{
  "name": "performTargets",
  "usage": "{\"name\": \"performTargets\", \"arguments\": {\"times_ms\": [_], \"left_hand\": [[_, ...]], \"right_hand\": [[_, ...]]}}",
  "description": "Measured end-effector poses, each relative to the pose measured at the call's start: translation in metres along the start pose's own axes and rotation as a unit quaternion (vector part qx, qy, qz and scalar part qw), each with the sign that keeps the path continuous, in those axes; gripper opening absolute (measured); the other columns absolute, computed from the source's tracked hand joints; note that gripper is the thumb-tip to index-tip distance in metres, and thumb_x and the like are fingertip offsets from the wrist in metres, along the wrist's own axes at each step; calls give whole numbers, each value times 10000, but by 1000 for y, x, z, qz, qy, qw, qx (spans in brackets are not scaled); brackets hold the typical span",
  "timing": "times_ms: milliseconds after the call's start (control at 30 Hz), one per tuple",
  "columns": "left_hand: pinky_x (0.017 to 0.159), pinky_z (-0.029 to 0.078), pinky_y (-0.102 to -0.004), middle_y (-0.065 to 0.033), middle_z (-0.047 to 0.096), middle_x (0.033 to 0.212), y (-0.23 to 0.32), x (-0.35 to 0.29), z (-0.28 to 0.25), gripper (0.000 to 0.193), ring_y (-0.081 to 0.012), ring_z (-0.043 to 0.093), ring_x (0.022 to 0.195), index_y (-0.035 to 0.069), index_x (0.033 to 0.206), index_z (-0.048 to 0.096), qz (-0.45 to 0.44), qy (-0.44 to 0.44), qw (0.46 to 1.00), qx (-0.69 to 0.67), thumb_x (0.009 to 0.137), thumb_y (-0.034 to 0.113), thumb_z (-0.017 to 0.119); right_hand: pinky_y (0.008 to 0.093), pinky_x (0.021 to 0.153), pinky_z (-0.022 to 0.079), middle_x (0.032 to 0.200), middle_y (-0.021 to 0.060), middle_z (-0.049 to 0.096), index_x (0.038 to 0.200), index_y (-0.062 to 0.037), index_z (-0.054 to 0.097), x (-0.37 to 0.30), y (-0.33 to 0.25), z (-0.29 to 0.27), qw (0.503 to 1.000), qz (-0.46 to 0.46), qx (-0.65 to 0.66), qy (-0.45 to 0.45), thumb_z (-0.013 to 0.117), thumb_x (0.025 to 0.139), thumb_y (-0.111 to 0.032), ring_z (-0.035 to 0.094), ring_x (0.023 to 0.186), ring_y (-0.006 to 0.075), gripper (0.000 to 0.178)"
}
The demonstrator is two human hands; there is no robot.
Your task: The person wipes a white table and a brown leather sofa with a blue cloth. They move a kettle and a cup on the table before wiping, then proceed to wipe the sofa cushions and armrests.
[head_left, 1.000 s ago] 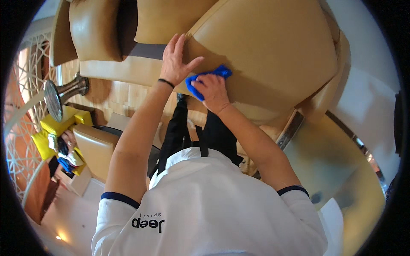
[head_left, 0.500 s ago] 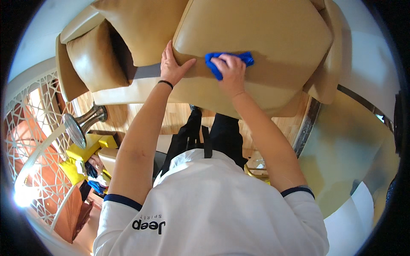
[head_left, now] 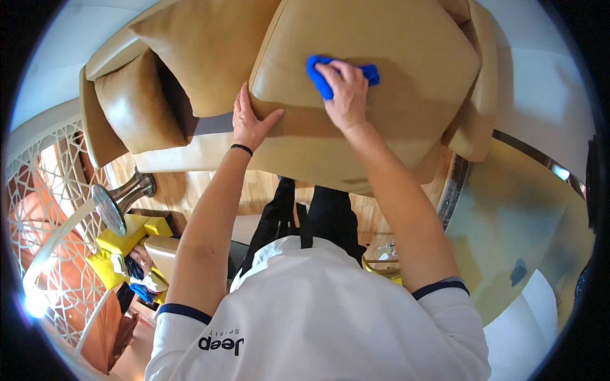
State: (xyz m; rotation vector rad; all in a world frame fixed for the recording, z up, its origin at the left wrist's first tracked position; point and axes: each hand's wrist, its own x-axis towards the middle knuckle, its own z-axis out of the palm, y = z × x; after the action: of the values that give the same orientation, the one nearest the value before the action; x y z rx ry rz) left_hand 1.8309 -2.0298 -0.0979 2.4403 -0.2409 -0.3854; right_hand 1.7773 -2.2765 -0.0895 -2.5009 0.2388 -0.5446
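My right hand (head_left: 346,95) grips a bunched blue cloth (head_left: 319,75) and presses it on the tan leather seat cushion (head_left: 406,47) of a sofa. Parts of the cloth stick out on both sides of my fingers. At the cushion's left front corner rests my left hand (head_left: 253,120), its fingers spread and the thumb pointing right; it holds nothing. A dark band circles the left wrist. Left of that hand, a large tan cushion (head_left: 203,57) and a smaller tan cushion (head_left: 136,105) lean on the sofa, with a dark gap between them.
A shiny pedestal stand (head_left: 114,206) is on the wood floor (head_left: 190,190) at the left, near a white lattice screen (head_left: 54,254). Yellow boxes and cloths (head_left: 130,244) are piled below it. The sofa's armrest (head_left: 480,82) borders the right side.
My right hand and the blue cloth have moved farther up the seat cushion. My left hand stays at the cushion's edge; the whole view has shifted slightly.
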Motion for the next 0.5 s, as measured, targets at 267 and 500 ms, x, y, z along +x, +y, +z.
{"name": "performTargets", "arguments": {"times_ms": [267,500], "left_hand": [[1227,187,-571,-240,260,1635,68,-8,-12,1045,-413,264,1510,78,1599,284,250,7,961,115,764,384,834],[1208,62,-685,-164,152,1694,102,-5,41,1006,-390,91,1571,124,1626,248,206,-46,961,177,827,430,777]], "right_hand": [[482,914,433,1153,49,620,1203,-253,700,41,22,-36,999,-18,38,27,724,835,-125,567,1078,330,391],[482,933,427,1166,28,624,1198,-262,704,74,53,-16,998,-25,-24,61,721,820,-114,563,1097,316,406]]}}
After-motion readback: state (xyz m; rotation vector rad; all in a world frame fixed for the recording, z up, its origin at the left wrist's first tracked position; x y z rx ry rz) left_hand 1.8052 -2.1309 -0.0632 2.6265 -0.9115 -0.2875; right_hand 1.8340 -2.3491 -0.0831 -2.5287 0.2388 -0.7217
